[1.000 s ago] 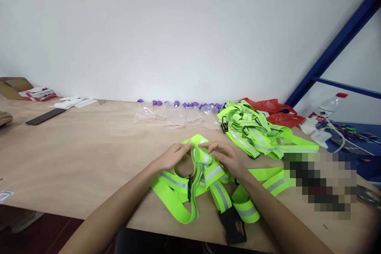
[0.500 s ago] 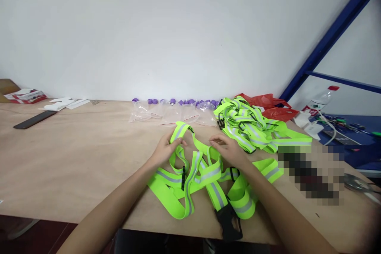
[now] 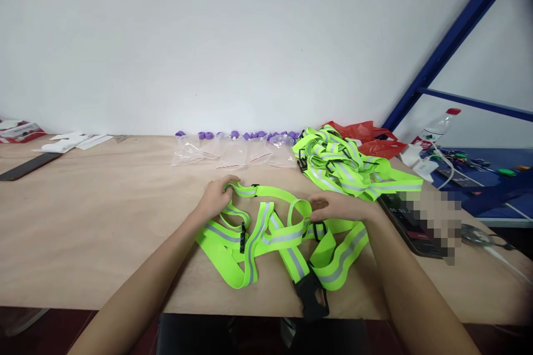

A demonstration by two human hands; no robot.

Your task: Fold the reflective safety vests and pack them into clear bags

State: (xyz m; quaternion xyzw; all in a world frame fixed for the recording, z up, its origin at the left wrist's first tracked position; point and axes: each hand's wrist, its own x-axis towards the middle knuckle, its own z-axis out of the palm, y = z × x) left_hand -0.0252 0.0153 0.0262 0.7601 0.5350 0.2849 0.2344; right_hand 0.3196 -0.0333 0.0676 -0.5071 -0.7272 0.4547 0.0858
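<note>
A neon yellow-green reflective strap (image 3: 254, 260) with a grey stripe lies loosely looped on the table in front of me. My left hand (image 3: 216, 197) is closed round its upper left loop. From there one length runs past a small black slider (image 3: 255, 189) towards my right hand (image 3: 339, 206), whose curled fingers pinch the edge of a loop; the fingertips are partly hidden. Other black sliders sit along the strap, one of them upright at the left (image 3: 242, 237). A large black buckle (image 3: 311, 295) rests at the table's front edge.
A heap of similar straps (image 3: 341, 163) lies behind my right hand, with red plastic bags (image 3: 370, 136) beyond. Clear zip bags (image 3: 233, 152) and purple pieces (image 3: 206, 135) line the wall. A partly blurred phone (image 3: 403, 222) is at the right, a dark flat bar (image 3: 31, 166) far left.
My left hand has moved slightly left, drawing the upper length out straighter between my hands. My right hand has come down against the loop. The view has shifted a little.
</note>
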